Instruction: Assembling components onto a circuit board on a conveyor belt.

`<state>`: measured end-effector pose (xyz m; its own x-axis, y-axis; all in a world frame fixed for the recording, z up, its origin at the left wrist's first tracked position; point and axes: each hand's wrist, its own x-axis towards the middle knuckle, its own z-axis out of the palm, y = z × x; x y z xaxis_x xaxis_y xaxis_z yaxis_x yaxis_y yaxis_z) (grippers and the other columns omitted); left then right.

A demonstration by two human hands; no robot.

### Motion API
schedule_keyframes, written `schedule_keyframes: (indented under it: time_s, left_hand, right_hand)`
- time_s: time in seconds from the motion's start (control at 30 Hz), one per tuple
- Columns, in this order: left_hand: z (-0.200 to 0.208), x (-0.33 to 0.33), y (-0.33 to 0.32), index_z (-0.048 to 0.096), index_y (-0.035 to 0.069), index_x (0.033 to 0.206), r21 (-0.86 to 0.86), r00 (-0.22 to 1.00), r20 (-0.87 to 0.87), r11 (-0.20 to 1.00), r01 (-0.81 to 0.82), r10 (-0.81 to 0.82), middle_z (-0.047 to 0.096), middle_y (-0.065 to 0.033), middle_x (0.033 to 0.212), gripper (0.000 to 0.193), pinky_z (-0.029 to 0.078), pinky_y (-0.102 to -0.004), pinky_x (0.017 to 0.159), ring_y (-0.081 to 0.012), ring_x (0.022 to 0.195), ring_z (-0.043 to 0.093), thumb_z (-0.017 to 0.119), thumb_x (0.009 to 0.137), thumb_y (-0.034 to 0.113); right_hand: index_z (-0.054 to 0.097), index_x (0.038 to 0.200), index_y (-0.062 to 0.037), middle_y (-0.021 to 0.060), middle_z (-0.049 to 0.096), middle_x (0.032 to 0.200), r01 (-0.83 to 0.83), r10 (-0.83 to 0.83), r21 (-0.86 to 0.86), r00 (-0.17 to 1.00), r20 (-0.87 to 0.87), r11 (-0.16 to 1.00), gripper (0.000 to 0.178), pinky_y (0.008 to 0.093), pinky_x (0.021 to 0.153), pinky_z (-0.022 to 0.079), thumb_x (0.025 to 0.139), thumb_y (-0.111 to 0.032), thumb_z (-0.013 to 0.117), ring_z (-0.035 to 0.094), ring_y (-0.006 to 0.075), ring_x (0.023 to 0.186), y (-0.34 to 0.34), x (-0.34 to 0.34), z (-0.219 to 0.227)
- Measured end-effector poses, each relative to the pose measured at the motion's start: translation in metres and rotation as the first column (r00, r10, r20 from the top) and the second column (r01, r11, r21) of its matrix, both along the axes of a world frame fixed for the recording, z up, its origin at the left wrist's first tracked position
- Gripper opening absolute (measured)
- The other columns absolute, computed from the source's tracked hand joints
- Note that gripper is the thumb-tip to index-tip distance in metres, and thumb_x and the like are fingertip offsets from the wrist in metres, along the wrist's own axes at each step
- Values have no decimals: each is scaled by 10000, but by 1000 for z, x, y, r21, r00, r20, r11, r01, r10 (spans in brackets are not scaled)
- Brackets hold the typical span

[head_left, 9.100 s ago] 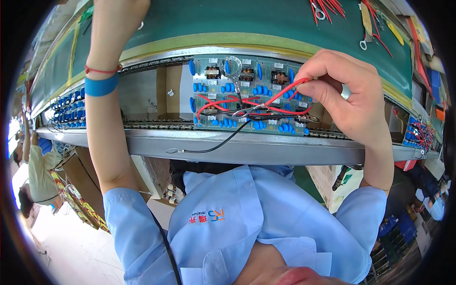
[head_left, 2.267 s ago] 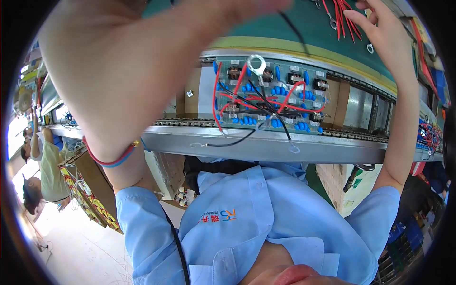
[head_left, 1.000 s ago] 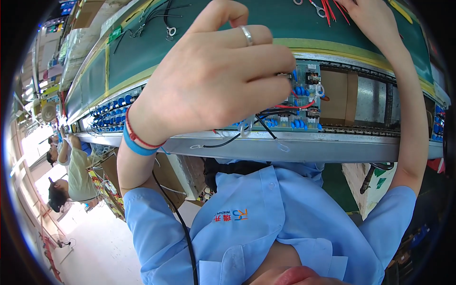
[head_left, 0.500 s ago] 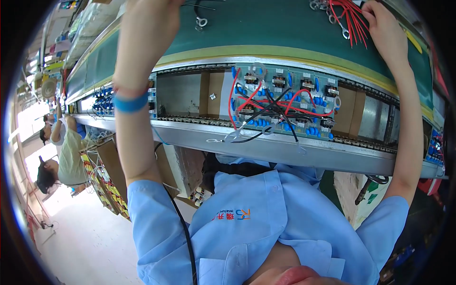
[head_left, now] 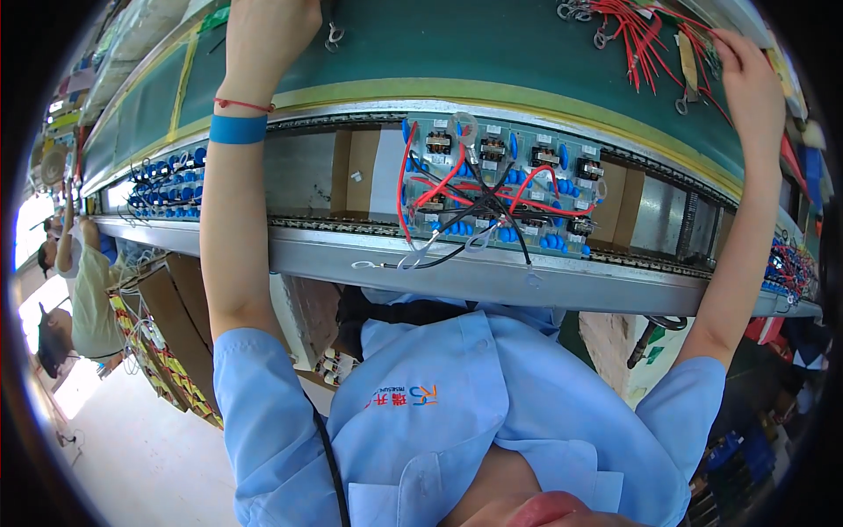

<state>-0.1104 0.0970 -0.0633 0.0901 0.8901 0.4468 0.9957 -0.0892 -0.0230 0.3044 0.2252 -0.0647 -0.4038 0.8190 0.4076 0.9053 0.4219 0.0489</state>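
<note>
My left hand (head_left: pixel 274 35) is at the top edge, its fingers out of sight beyond the picture. Just right of it, a ring terminal (head_left: pixel 334 38) lies on the green work surface (head_left: pixel 457 53). At the upper right my right hand (head_left: pixel 753 83) has its fingertips together on a red wire, beside a fanned bundle of red wires (head_left: pixel 641 48) with ring terminals. Between my forearms, a circuit board panel (head_left: pixel 505 189) sits on the conveyor rails. It carries blue disc parts, small transformers and crossing red and black leads; several ring terminals hang over the front rail.
A chain conveyor (head_left: pixel 342 220) with a metal front rail runs across before me. More populated boards stand on it at left (head_left: pixel 167 184) and right (head_left: pixel 790 268). Cardboard cartons (head_left: pixel 167 325) are below at left. Other people (head_left: pixel 92 299) work farther along the line.
My right hand has shifted right, away from the middle of the red wire bundle. The black leads beside my left hand are no longer in view. The board panel appears slightly farther left.
</note>
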Motion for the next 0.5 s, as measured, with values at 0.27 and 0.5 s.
schedule_keyframes:
  time_s: [0.27, 0.5]
  left_hand:
    - [22, 21, -7, 630, 7, 980, 183, 965, 252, 975, -125, 77, 628, -146, 727, 153, 468, -372, 612, -299, 671, 607, 580, 844, 58]
    - [15, 14, -3, 666, -55, 1015, 111, 632, 771, 994, -16, -76, 694, -64, 833, 181, 453, -201, 581, -70, 667, 582, 596, 902, 67]
  right_hand:
    - [657, 1104, -36, 25, 700, 1003, -97, 91, -56, 991, -103, 994, 293, 225, 792, 461, 934, -266, 595, 632, 89, 860, -3, 14, 17]
    - [657, 1101, -38, 19, 689, 935, -290, 67, -322, 828, -557, 901, 222, 178, 683, 446, 890, -106, 648, 601, 41, 799, -57, -34, 30]
